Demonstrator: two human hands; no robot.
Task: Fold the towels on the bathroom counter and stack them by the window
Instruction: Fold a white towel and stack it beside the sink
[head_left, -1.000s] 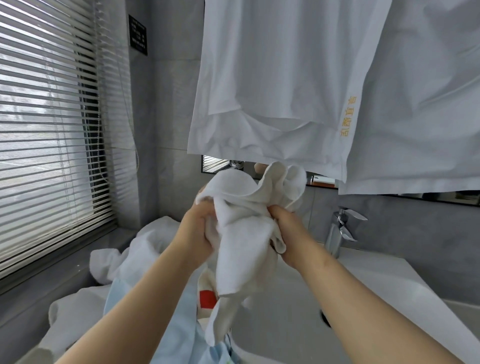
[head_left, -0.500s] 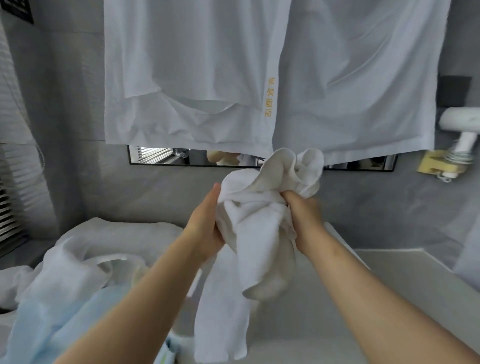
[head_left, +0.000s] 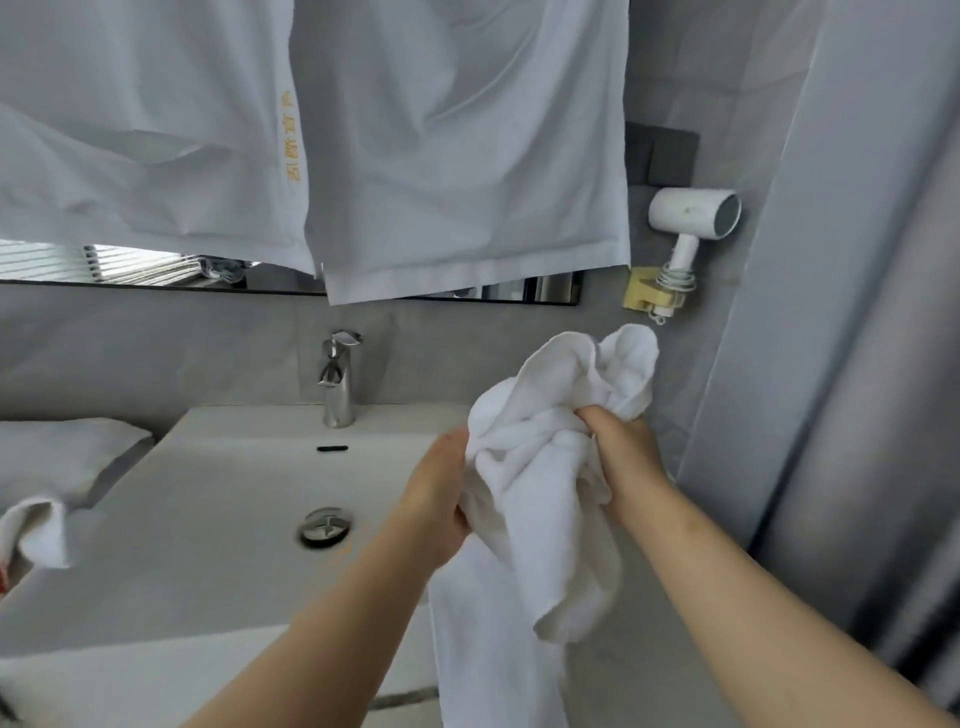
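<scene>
A bunched white towel is held up between both hands: a fold is clenched in the curled fingers of the right hand, and the opposite side is clasped by the left hand (its fingertips are buried in cloth). A long tail hangs below the grip. A sink basin and faucet are seen left of the grip, and a hair dryer above it.
</scene>
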